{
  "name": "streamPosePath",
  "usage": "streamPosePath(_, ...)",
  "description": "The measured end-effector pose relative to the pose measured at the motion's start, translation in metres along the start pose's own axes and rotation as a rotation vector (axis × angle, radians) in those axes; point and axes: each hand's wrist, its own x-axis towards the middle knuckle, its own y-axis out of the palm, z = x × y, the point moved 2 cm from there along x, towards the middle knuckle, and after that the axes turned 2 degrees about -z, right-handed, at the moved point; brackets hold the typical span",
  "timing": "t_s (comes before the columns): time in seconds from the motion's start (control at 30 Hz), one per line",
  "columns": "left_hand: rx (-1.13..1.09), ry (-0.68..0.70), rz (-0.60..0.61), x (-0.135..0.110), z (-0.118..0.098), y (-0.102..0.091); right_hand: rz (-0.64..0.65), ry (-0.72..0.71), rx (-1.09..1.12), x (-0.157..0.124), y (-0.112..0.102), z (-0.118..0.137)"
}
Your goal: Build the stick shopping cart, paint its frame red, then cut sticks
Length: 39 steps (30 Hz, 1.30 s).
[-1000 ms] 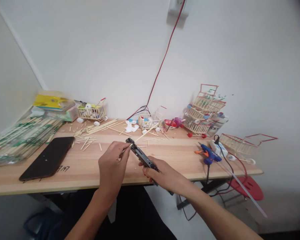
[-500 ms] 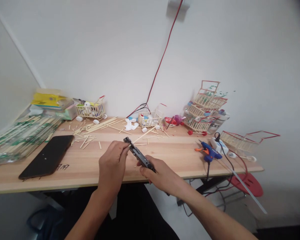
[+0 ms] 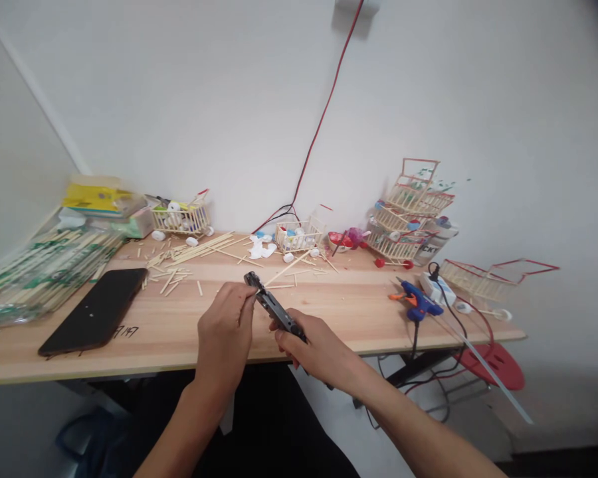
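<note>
My right hand (image 3: 311,345) is closed round the handles of dark cutting pliers (image 3: 269,304), whose jaws point up and to the left over the wooden desk (image 3: 349,312). My left hand (image 3: 225,326) pinches a thin bamboo stick (image 3: 285,269) that runs from my fingers through the plier jaws and off to the upper right. Both hands hover just above the desk's front edge.
A black phone (image 3: 96,310) lies front left beside a bag of bamboo sticks (image 3: 40,272). Loose sticks and small stick-built carts (image 3: 182,219) line the back. A blue glue gun (image 3: 418,302) and a power strip sit right; a red stool (image 3: 496,365) stands below.
Both hands with the pliers and stick have shifted slightly left and up in the view; their grips are unchanged.
</note>
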Motion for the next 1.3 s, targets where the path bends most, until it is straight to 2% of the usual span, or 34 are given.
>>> streamPosePath(0.33,0.022,-0.009,0.036,-0.004,0.004,-0.002,-0.017,0.017,-0.058,0.0,0.002,0.006)
streamPosePath(0.57,0.041,-0.022,0.018,-0.009,0.008,-0.001,-0.01,0.054,-0.102,0.002,0.005,0.005)
streamPosePath(0.67,0.018,-0.068,0.029,-0.01,0.01,-0.001,-0.037,0.029,-0.158,0.006,0.006,0.003)
streamPosePath(0.77,0.009,-0.17,0.049,-0.012,0.014,-0.003,-0.063,0.007,-0.192,0.01,0.005,0.003)
streamPosePath(0.9,0.063,-0.255,0.111,-0.015,0.022,-0.005,-0.085,-0.023,-0.268,0.016,0.003,0.003)
streamPosePath(1.1,0.181,-0.196,0.231,-0.012,0.039,0.002,-0.068,-0.041,-0.319,0.034,0.002,-0.001)
streamPosePath(1.3,0.259,-0.219,0.372,-0.015,0.06,0.016,0.001,-0.03,-0.459,0.056,0.003,-0.01)
